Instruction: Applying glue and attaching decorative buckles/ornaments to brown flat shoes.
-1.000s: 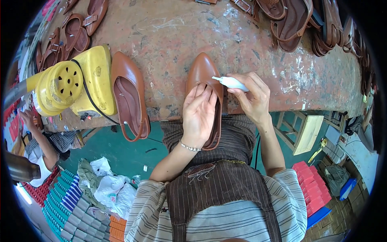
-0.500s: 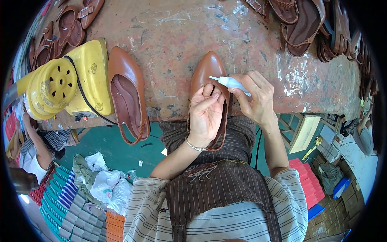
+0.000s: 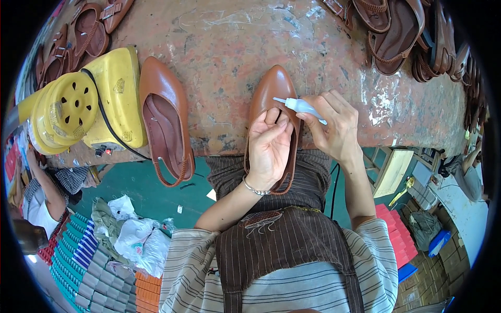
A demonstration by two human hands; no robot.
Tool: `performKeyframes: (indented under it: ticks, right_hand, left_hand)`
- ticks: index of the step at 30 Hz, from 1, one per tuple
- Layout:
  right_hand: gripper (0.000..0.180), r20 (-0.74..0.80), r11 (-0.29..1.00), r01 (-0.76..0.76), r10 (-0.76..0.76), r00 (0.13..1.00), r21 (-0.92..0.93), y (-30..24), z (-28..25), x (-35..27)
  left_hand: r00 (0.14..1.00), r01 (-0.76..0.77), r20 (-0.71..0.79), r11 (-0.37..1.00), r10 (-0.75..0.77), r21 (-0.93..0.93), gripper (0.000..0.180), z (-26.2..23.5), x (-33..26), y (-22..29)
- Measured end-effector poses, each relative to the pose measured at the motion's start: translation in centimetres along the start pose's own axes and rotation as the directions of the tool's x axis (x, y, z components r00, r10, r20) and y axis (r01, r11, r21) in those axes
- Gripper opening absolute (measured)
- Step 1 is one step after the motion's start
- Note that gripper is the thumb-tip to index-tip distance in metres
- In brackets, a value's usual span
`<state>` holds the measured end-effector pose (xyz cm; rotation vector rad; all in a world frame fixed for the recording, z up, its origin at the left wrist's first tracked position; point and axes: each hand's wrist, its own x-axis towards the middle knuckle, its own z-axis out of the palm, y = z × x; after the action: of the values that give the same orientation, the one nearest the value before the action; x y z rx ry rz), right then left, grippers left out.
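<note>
A pointed brown slingback shoe (image 3: 275, 83) lies in front of me, toe on the table's edge and heel strap toward my apron. My left hand (image 3: 269, 151) is closed on it palm up, fingertips tucked inside the opening at the vamp. In my right hand (image 3: 338, 125) is a small pale-blue squeeze bottle (image 3: 305, 108) with a thin nozzle. The nozzle points left, its tip over the shoe's upper just above the opening; I cannot tell if it touches. A similar brown slingback shoe (image 3: 164, 86) lies on the left, its strap end overhanging the edge.
A yellow machine (image 3: 112, 99) with a round vented head and black cable stands at the left of the worn table (image 3: 224, 78). More brown shoes pile up at the far left and far right (image 3: 394, 47). Another person's arm (image 3: 49, 180) shows at the left.
The shoe's toe, my left hand and the bottle have shifted very slightly to the right. My grip on the shoe and on the bottle looks the same.
</note>
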<state>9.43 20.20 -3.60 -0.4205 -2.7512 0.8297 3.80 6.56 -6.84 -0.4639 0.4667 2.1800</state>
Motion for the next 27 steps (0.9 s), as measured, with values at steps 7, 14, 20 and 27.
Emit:
performKeyframes:
  ticks: [7, 14, 20, 27]
  right_hand:
    - [0.016, -0.001, 1.000, 0.017, -0.017, 1.000, -0.008, 0.02, -0.18, 0.18]
    - [0.015, 0.013, 1.000, 0.020, -0.020, 1.000, -0.011, -0.33, -0.23, 0.43]
    - [0.016, 0.015, 1.000, 0.024, -0.024, 1.000, -0.004, -0.25, -0.42, 0.58]
    - [0.016, 0.005, 1.000, -0.010, 0.010, 1.000, 0.004, 0.29, -0.84, -0.03]
  left_hand:
    - [0.999, -0.011, -0.037, 0.998, 0.013, 0.057, 0.019, 0.49, -0.06, -0.04]
    - [1.000, -0.026, 0.009, 0.999, 0.026, 0.043, 0.019, -0.41, -0.12, -0.25]
    - [0.998, -0.021, -0.051, 0.998, 0.024, 0.064, 0.024, 0.10, -0.10, -0.17]
    - [1.000, -0.031, 0.000, 0.999, 0.031, 0.043, 0.026, -0.23, -0.05, -0.30]
